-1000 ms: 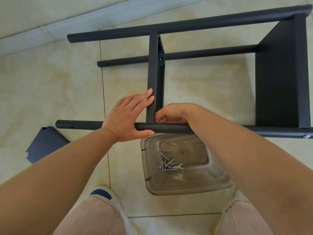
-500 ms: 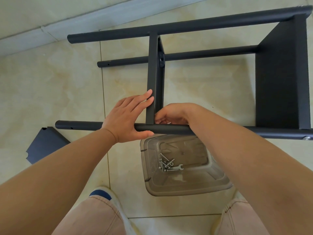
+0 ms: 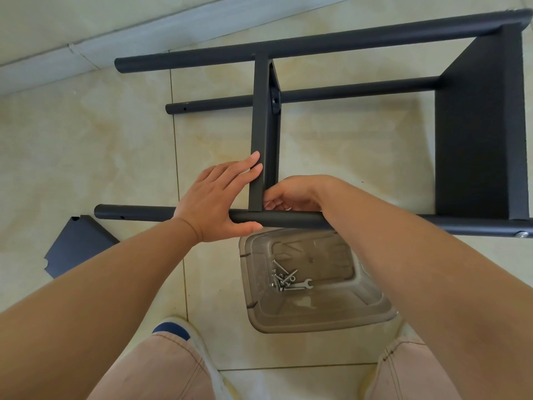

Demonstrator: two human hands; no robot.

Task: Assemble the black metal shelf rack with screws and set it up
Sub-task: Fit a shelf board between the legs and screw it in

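left hand (image 3: 215,202) steadies shelf panel (image 3: 261,145) | right hand (image 3: 291,194) curled at joint

Bare forearms, pale pink trousers (image 3: 161,368), white shoe with blue lining (image 3: 184,332)

Matte black is recorded on the rack tubes (image 3: 288,220) and on both fitted shelf panels, the middle one (image 3: 261,134) and the right-hand one (image 3: 478,125). A loose panel (image 3: 76,245) on the floor is noted as dark blue-grey. The floor tiles (image 3: 86,145) are cream with pale yellow marbling, divided by thin dark grout lines; the skirting (image 3: 101,44) is pale grey-white. The plastic tub (image 3: 372,316) is seen as translucent smoky brown. Screws (image 3: 284,280) and a small spanner (image 3: 302,285) inside it are silver. Trousers (image 3: 161,368) are pale pink-beige with lighter stitching. The shoe (image 3: 184,332) is off-white with a blue lining.
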